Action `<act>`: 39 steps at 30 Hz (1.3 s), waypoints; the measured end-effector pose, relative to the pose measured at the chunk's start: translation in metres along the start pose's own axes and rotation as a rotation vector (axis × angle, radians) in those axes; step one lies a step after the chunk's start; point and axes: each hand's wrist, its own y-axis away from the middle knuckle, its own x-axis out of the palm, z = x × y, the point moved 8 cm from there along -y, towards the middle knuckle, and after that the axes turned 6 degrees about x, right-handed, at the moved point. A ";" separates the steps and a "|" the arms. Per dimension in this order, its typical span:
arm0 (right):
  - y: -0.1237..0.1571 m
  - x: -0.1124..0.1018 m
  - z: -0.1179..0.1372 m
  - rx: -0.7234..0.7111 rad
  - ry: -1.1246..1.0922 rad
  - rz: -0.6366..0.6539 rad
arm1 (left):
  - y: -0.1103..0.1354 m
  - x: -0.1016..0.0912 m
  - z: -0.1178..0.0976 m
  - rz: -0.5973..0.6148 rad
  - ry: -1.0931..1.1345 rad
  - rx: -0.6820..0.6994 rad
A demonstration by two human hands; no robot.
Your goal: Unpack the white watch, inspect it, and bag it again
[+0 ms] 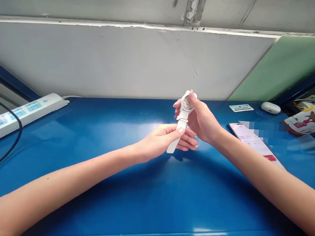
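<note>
A white wristwatch [183, 117] with a round dial is held between both hands above the blue table. My right hand [200, 117] grips it at the dial, thumb on the face and fingers behind. Lower down, my left hand [164, 138] pinches the strap between thumb and fingers, and the strap's free end points down toward me. Something clear and shiny shows beside the left fingertips; I cannot make out what it is.
On the blue table [129, 209], a phone [255, 143] showing a timer lies to the right. Behind it are a card [241, 108] and a white earbud case [270, 108]. A printed package [311, 118] is far right. A white power strip [31, 112] and black cable [18, 137] lie left.
</note>
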 end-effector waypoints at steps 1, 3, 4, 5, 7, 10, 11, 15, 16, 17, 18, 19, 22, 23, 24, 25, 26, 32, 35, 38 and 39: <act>0.001 0.004 -0.005 0.055 -0.066 0.034 | 0.000 0.001 0.002 0.004 0.050 -0.022; 0.004 0.013 -0.015 0.182 -0.204 0.112 | 0.001 0.002 0.005 0.014 0.132 -0.052; 0.007 0.017 -0.019 0.239 -0.262 0.147 | 0.002 0.002 0.006 0.020 0.160 -0.060; 0.010 0.020 -0.023 0.286 -0.306 0.178 | 0.002 0.002 0.008 0.024 0.181 -0.065; 0.015 0.024 -0.027 0.339 -0.360 0.222 | 0.002 0.002 0.012 0.023 0.197 -0.079; 0.019 0.023 -0.030 0.359 -0.386 0.238 | 0.002 0.002 0.019 0.003 0.209 -0.120; 0.019 0.021 -0.031 0.363 -0.388 0.229 | 0.002 0.002 0.021 -0.003 0.220 -0.135; 0.019 0.014 -0.037 0.389 -0.371 0.197 | 0.001 0.002 0.023 -0.012 0.244 -0.143; 0.019 0.014 -0.038 0.394 -0.365 0.196 | 0.000 0.002 0.023 0.001 0.262 -0.135; 0.019 0.013 -0.039 0.398 -0.357 0.197 | 0.000 0.003 0.022 0.020 0.283 -0.122; 0.019 0.014 -0.039 0.403 -0.347 0.200 | -0.001 0.004 0.021 0.039 0.305 -0.108; 0.019 0.014 -0.039 0.408 -0.336 0.204 | -0.001 0.005 0.020 0.057 0.325 -0.095; 0.015 0.018 -0.039 0.425 -0.311 0.214 | -0.002 0.003 0.019 0.064 0.347 -0.069; 0.013 0.019 -0.037 0.419 -0.309 0.217 | -0.003 0.002 0.019 0.055 0.344 -0.068; 0.010 0.021 -0.035 0.406 -0.310 0.219 | -0.003 0.000 0.019 0.043 0.336 -0.070; 0.007 0.023 -0.033 0.382 -0.310 0.223 | -0.003 -0.001 0.020 0.030 0.326 -0.072; 0.004 0.025 -0.030 0.355 -0.310 0.230 | -0.003 -0.003 0.020 0.014 0.316 -0.072; -0.003 0.028 -0.033 0.345 -0.296 0.234 | -0.002 -0.009 0.023 -0.070 0.272 -0.093; -0.003 0.026 -0.036 0.348 -0.285 0.224 | -0.002 -0.011 0.023 -0.107 0.273 -0.102; -0.004 0.022 -0.034 0.333 -0.270 0.233 | -0.001 -0.012 0.023 -0.113 0.270 -0.117; -0.005 0.022 -0.032 0.328 -0.259 0.246 | -0.001 -0.012 0.023 -0.112 0.273 -0.120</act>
